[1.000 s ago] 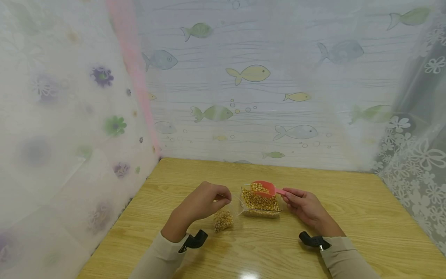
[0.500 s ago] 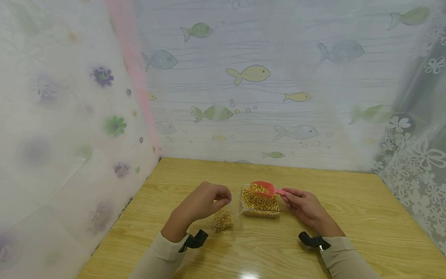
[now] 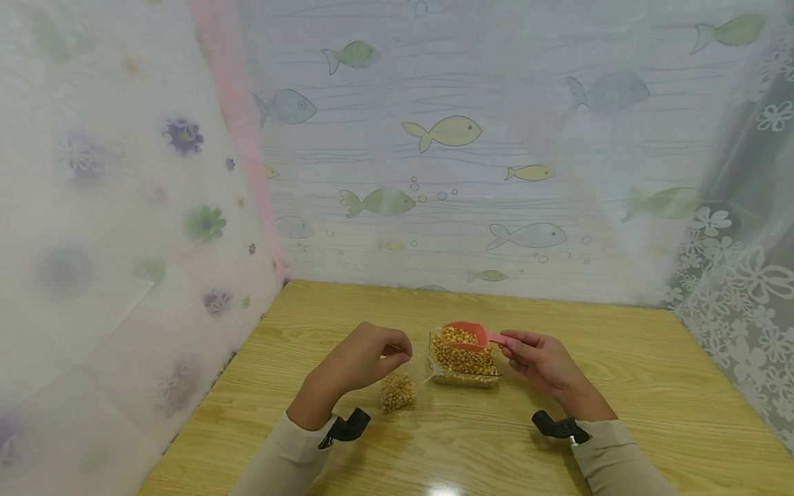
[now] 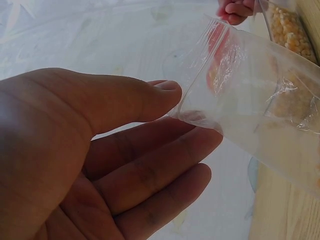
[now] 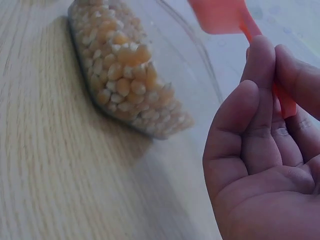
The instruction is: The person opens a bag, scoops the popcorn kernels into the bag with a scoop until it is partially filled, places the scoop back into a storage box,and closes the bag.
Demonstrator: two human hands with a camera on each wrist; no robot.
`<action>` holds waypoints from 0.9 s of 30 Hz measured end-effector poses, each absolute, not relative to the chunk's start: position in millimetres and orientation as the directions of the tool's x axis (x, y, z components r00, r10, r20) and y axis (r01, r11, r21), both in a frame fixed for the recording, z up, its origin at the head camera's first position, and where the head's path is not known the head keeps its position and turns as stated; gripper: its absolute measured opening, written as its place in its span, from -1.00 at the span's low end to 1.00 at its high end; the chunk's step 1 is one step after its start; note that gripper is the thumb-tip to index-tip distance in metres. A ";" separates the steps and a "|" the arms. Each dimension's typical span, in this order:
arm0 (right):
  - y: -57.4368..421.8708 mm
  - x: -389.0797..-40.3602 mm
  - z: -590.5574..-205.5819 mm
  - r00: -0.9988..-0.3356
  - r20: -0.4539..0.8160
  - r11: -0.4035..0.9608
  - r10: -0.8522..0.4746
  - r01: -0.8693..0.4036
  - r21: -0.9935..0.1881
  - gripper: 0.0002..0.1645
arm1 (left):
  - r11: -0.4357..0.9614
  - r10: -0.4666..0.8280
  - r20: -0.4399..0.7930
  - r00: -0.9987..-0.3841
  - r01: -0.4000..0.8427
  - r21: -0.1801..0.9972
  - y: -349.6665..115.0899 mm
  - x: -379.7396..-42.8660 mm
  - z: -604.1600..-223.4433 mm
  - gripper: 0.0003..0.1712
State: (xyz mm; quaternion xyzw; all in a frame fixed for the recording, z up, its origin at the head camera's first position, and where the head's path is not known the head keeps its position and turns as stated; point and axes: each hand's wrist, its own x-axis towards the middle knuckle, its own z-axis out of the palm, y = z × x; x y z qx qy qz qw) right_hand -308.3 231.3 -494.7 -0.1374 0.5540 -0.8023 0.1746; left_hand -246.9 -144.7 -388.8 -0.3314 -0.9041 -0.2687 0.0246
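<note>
Between thumb and fingers my left hand [image 3: 362,355] pinches the upper edge of a clear zip bag [image 4: 250,95]. Corn kernels [image 3: 397,391] fill the bag's lower part, which reaches down to the table. My right hand [image 3: 542,362] holds a pink scoop [image 3: 482,335] by its handle, gripped between thumb and fingers. A heap of kernels lies in the scoop, which is over a clear glass container [image 3: 496,375] of corn kernels [image 5: 120,75]. In the left wrist view the scoop shows blurred through the bag's plastic.
The wooden table [image 3: 527,455] lies under everything. A fish-print curtain [image 3: 446,207] hangs along its back edge, and a flower-print sheet [image 3: 143,275] closes the left side. Black wrist mounts [image 3: 349,426] sit on both sleeves.
The loaded scoop has shifted slightly left over the container, toward the bag, with my right hand following. My left hand and the bag stay where they were.
</note>
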 end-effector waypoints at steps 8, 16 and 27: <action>227.0 -304.8 -483.6 -0.869 0.079 -0.307 -0.489 0.087 -0.948 -0.66 | 0.635 0.574 0.199 -0.794 0.586 0.503 -144.9 -246.4 -388.5 -0.91; 218.1 -300.4 -474.8 -0.842 0.108 -0.288 -0.529 0.059 -0.956 -0.65 | 0.640 0.571 0.204 -0.795 0.587 0.496 -145.6 -246.4 -389.1 -0.90; 205.4 -293.1 -464.1 -0.853 0.081 -0.184 -0.516 0.018 -0.983 -0.47 | 0.649 0.566 0.196 -0.801 0.579 0.493 -145.8 -245.9 -388.4 -0.90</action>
